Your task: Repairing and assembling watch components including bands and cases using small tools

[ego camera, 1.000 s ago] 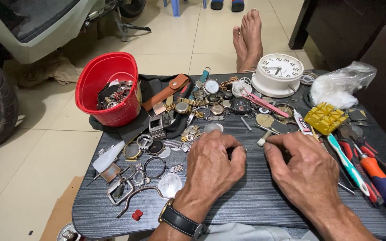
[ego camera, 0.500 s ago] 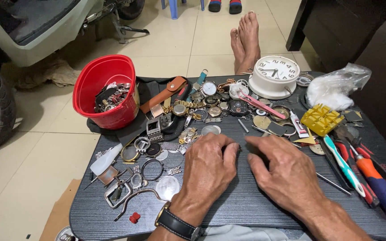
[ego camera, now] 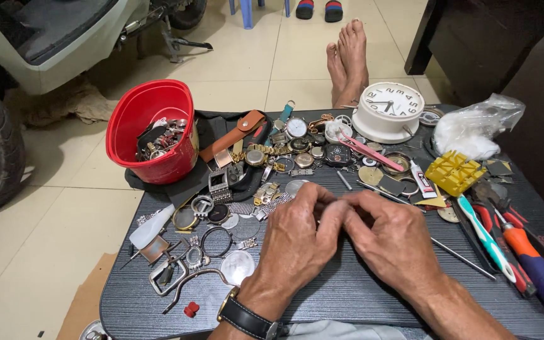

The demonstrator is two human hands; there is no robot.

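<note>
My left hand (ego camera: 300, 236) and my right hand (ego camera: 395, 236) rest close together on a dark ribbed table (ego camera: 347, 302), fingertips meeting over something small that the fingers hide. A black-strapped wristwatch (ego camera: 247, 318) is on my left wrist. Just beyond my fingers lie many watch heads, cases and straps (ego camera: 284, 154). To the left of my left hand are loose metal rings, bezels and a round glass (ego camera: 237, 267).
A red bucket (ego camera: 152, 129) with watch parts stands at the table's back left. A white round clock (ego camera: 388, 110), a yellow holder block (ego camera: 454, 171), a clear plastic bag (ego camera: 473, 129), pink tweezers (ego camera: 369, 151) and screwdrivers (ego camera: 530, 258) lie at right. Bare feet (ego camera: 347, 60) rest beyond the table.
My two hands have drawn together, from a small gap apart to fingertips touching at the middle of the table.
</note>
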